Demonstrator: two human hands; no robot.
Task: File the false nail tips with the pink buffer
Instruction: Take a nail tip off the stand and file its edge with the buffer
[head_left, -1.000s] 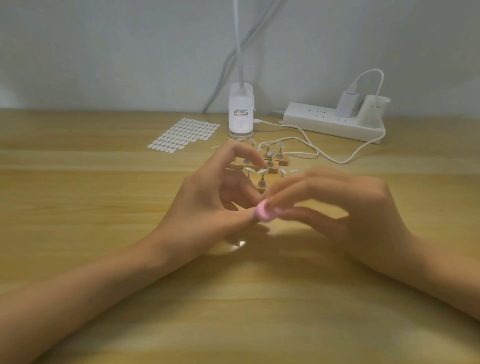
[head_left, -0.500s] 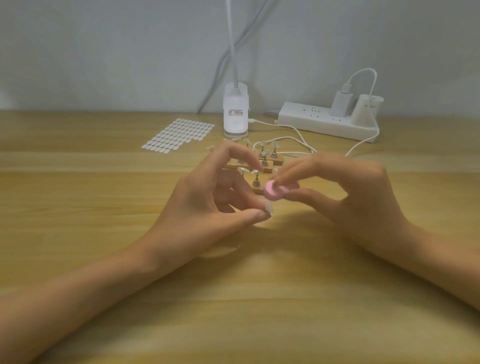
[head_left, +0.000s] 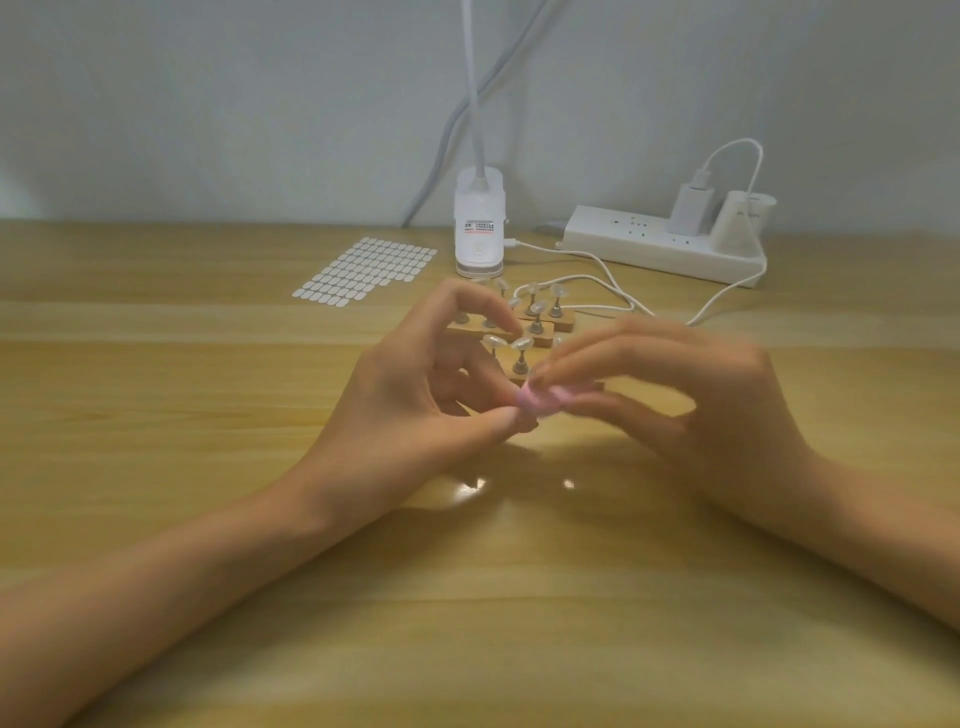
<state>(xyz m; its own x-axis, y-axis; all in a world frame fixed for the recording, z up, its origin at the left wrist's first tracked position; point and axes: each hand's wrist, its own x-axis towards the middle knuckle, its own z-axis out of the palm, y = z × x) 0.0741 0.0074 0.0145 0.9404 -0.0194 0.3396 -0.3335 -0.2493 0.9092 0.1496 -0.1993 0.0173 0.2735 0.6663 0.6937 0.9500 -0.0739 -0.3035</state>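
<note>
We are working low over the pale wooden tabletop (head_left: 156, 415), both hands meeting just near of the small wooden nail stands (head_left: 540, 332). Our right hand (head_left: 675, 395) is pinching the small round pink buffer (head_left: 537, 402) between thumb and fingertips, holding it edge-on toward the left so the abrasive face can meet the work. Our left hand (head_left: 415, 405) is curling in, thumb and a bent finger pressing together right against the buffer, most likely steadying one translucent false nail tip (we cannot actually make the tip out between them).

The hands are blurring, the right more so, which we are reading as a filing stroke under way. Keeping both wrists near the table probably gives the short strokes some control.

Other translucent tips (head_left: 519, 344) are sitting on metal pegs in the stands, just far of the hands, within easy reach for the next one. Several stands are partly hidden behind the left fingers (head_left: 467, 306), so we are not counting them.

Farther back: a sheet of small white oval stickers (head_left: 363, 270) at left, a white lamp base (head_left: 479, 228) at centre, a white power strip (head_left: 660, 244) at right with its cable trailing toward the stands.
</note>
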